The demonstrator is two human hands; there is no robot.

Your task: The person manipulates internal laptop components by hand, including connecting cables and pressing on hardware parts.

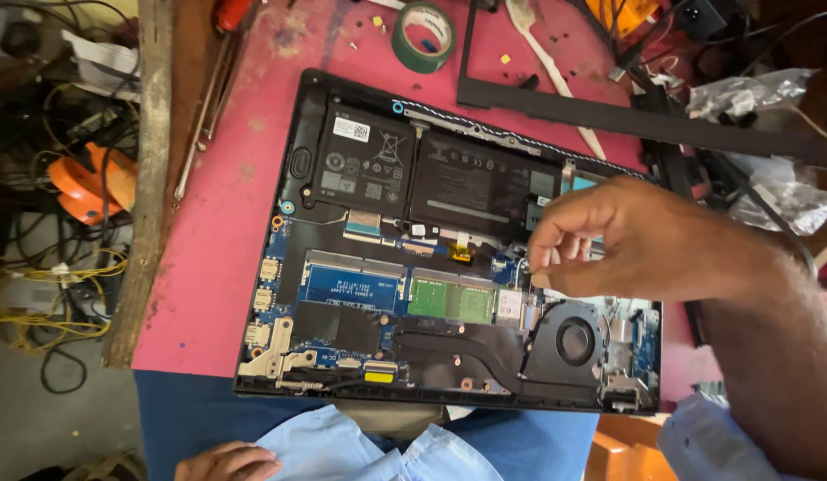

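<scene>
While the opened laptop [449, 258] lies bottom-up on the pink tabletop [217, 223], its cover off and its insides bare, the right hand [627, 245] hovers over the right half of the board, just above the cooling fan [569, 340] and beside the small wireless card [510, 307]. Thumb and fingertips [552, 254] are pinched together as if on something tiny (a screw or a connector, perhaps); whether anything is really held there is too small to tell. The step in hand looks like fine work at the board's mid-right, near where the black battery pack [431, 174] ends. Any next move there calls for a steady, light pinch and care not to snag the thin cables close by.

The left hand [228, 463] rests low at the near edge, on the lap, fingers loosely curled and holding nothing that shows.

Farther out, two memory modules [400, 292] sit side by side at the board's centre. Beyond the laptop lie a roll of green tape [424, 36], a black screen bezel [627, 111], a white plastic pry tool [552, 67] and, to the left, a long screwdriver [208, 107].
</scene>
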